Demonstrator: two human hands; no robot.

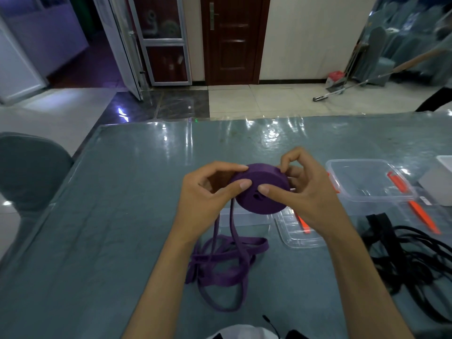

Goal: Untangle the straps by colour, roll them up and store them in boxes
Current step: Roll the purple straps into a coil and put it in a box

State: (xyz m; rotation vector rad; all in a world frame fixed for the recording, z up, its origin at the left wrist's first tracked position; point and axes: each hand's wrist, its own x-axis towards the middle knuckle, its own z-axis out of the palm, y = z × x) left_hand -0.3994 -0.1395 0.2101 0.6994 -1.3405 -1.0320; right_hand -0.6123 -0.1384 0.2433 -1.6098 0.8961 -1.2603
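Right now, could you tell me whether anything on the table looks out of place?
Nothing looks damaged. Both hands hold the rolled purple strap, its unrolled tail still in a loose heap. The black straps lie tangled on the right, outside the clear plastic box.

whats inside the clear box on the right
The clear box looks empty: only its clear floor and orange latches show. Its near-left corner is covered by the right hand, so that part cannot be seen.

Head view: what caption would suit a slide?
Both hands wind a purple strap roll above the table, loose strap trailing below.
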